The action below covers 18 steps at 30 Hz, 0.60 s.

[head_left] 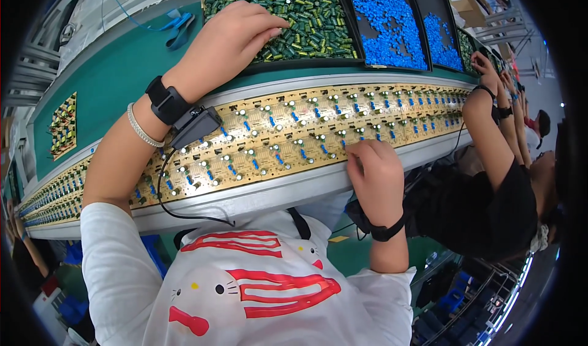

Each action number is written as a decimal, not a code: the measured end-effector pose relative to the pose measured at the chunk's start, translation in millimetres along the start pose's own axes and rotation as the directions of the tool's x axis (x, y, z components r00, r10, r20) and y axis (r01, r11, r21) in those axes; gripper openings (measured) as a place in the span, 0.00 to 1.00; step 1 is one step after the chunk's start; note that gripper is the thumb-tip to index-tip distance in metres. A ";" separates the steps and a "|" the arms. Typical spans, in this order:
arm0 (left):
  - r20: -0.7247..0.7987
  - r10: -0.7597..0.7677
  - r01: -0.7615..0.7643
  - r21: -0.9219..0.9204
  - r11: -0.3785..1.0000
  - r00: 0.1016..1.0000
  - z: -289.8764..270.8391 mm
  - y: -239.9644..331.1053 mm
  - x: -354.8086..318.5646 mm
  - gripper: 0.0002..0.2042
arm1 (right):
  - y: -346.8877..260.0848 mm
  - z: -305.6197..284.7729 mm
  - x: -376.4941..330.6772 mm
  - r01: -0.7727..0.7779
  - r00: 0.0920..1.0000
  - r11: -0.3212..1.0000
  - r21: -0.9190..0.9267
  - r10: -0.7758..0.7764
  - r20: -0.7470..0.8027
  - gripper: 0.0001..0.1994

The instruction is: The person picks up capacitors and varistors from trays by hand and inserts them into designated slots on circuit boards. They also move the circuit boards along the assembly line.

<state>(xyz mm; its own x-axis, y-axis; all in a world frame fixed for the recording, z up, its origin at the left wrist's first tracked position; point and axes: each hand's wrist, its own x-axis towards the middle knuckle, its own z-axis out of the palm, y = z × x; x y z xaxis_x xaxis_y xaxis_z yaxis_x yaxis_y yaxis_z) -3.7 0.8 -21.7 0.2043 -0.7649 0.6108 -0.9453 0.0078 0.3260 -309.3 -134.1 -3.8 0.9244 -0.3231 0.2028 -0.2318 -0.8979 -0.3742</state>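
My left hand [245, 30] reaches over a black tray of green cylindrical capacitors [315, 24]. Its thumb and forefinger are pinched together just above the pile; whatever lies between them is too small to make out. Below it run two rows of tan circuit boards [269, 142], fitted with blue components and upright capacitors with pale tops. At the near edge of these boards is my right hand [376, 171], its fingers curled down and closed near the lower row. Its fingertips are partly hidden, so anything they grip does not show.
Trays of blue components [392, 24] stand right of the capacitors. A metal rail [245, 199] edges the board line. A separate populated board [64, 125] and a blue strap [177, 27] lie at left. A co-worker's arm [490, 113] reaches in at right.
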 end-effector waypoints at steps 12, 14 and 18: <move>0.277 0.018 0.049 -0.231 0.972 0.961 -19.1 55.3 20.0 0.07 | 36.6 -47.1 129.5 0.162 0.987 0.966 0.203 -0.162 -0.016 0.11; 0.348 0.062 0.058 -0.326 0.944 0.935 -11.1 73.1 17.9 0.07 | 41.0 -18.9 167.9 0.349 0.937 0.937 -0.004 -0.348 0.039 0.11; 0.426 0.101 0.076 -0.379 0.922 0.899 -11.6 92.0 19.8 0.08 | 32.7 3.7 197.5 0.416 0.902 0.878 -0.238 -0.363 0.235 0.10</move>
<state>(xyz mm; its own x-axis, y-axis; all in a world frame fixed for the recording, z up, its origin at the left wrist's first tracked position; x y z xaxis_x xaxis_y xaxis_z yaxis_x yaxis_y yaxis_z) -83.6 -6.2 28.8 -0.0203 -0.9614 0.2743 -0.7598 0.1931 0.6208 -133.1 -226.2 20.8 0.9888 0.1049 0.1060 0.1085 -0.9937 -0.0286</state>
